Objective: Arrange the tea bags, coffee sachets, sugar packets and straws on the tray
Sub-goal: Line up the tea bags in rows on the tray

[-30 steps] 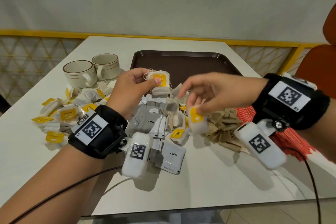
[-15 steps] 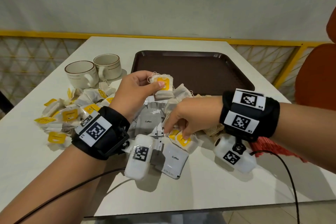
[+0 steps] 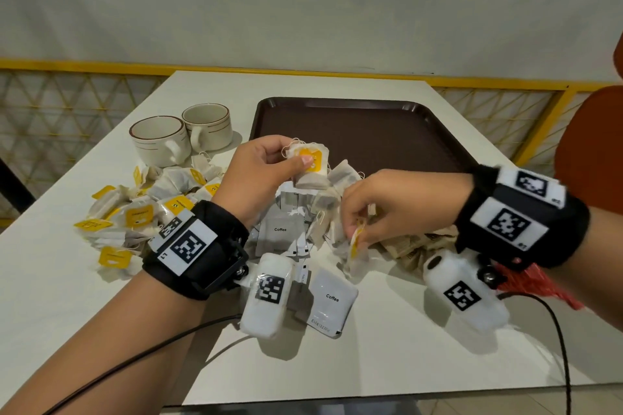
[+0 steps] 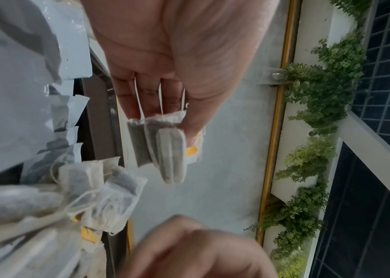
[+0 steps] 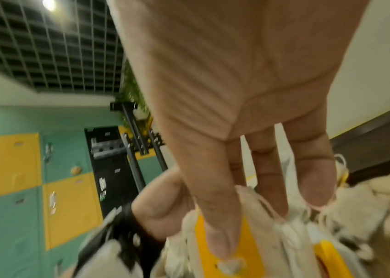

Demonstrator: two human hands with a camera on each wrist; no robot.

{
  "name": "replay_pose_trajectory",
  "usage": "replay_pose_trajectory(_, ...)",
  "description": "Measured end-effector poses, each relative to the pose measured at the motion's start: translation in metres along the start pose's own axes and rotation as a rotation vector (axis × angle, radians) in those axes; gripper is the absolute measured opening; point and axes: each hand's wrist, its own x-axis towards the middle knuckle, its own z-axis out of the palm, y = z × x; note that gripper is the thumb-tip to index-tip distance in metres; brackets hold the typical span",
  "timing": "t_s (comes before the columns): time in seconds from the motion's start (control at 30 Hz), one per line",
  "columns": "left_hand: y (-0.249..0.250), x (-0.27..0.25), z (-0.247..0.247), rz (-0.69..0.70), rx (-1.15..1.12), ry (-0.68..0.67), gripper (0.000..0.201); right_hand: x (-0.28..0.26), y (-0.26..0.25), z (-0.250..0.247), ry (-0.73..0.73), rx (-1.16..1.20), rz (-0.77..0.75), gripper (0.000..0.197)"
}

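Note:
My left hand [image 3: 269, 162] pinches a small stack of tea bags [image 3: 310, 167] with yellow tags above the pile; the left wrist view shows the same tea bags [image 4: 165, 148] hanging edge-on from the fingers. My right hand [image 3: 381, 212] pinches one tea bag [image 3: 355, 251] by its yellow tag [image 5: 227, 244] just above the table. Loose tea bags [image 3: 135, 216], grey coffee sachets [image 3: 332, 303], brown sugar packets [image 3: 411, 246] and red straws [image 3: 539, 283] lie in front of the brown tray [image 3: 364, 131], which holds nothing.
Two cream cups [image 3: 182, 135] stand left of the tray. The white table [image 3: 67, 296] ends near me at its front edge. A yellow railing runs behind, and an orange chair [image 3: 593, 145] sits at the right. Cables trail from both wrists.
My right hand went down from mid-air to the pile, and now pinches a tea bag there by its tag. The left hand held its stack almost still.

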Motion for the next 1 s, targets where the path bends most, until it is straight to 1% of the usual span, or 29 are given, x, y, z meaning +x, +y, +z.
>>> replay_pose_trajectory(0.07, -0.001, 0.000, 0.000, -0.001, -0.004, -0.002, 0.012, -0.012, -0.001, -0.012, 0.103, 0.180, -0.013, 0.007)
replay_pose_trajectory(0.13, -0.002, 0.000, 0.000, -0.001, -0.005, -0.006, 0.012, -0.020, -0.004, -0.024, 0.108, 0.391, -0.023, 0.011)
replay_pose_trajectory(0.2, -0.002, 0.000, -0.001, -0.001, 0.002, -0.007, 0.013, -0.021, -0.008, -0.030, 0.083, 0.492, -0.052, 0.018)
replay_pose_trajectory(0.27, -0.001, -0.001, 0.002, 0.001, 0.002, -0.014, 0.013, -0.017, -0.010, -0.032, 0.120, 0.561, -0.084, 0.024)
replay_pose_trajectory(0.33, -0.001, -0.003, 0.003, 0.015, -0.001, -0.029, 0.013, -0.010, -0.011, -0.033, 0.184, 0.629, -0.083, 0.027)
replay_pose_trajectory(0.4, -0.001, -0.003, 0.004, 0.021, 0.005, -0.040, 0.013, -0.001, -0.010, -0.033, 0.272, 0.598, -0.040, 0.028)
replay_pose_trajectory(0.47, -0.001, -0.004, 0.005, 0.015, -0.010, -0.044, 0.014, 0.008, -0.008, -0.031, 0.384, 0.447, 0.025, 0.030)
replay_pose_trajectory(0.5, 0.000, -0.003, 0.005, 0.007, -0.026, -0.048, 0.015, 0.012, -0.006, -0.029, 0.434, 0.380, 0.053, 0.034)
replay_pose_trajectory(0.57, 0.001, -0.003, 0.003, 0.004, -0.061, -0.066, 0.017, 0.018, -0.005, -0.025, 0.491, 0.353, 0.092, 0.041)
replay_pose_trajectory(0.63, 0.001, -0.003, 0.001, 0.002, -0.086, -0.085, 0.019, 0.022, -0.004, -0.022, 0.502, 0.379, 0.099, 0.041)
replay_pose_trajectory(0.73, 0.003, -0.003, 0.001, -0.018, -0.127, -0.085, 0.018, 0.023, -0.005, -0.023, 0.511, 0.457, 0.084, 0.029)
replay_pose_trajectory(0.83, 0.006, -0.003, 0.003, -0.037, -0.166, -0.078, 0.022, 0.025, -0.004, -0.026, 0.536, 0.508, 0.096, 0.025)
replay_pose_trajectory(0.93, 0.007, -0.003, 0.002, -0.028, -0.119, -0.093, 0.023, 0.026, -0.004, -0.024, 0.548, 0.564, 0.098, 0.025)
replay_pose_trajectory(1.0, 0.006, -0.002, 0.000, -0.022, -0.060, -0.091, 0.018, 0.026, -0.001, -0.022, 0.546, 0.627, 0.105, 0.026)
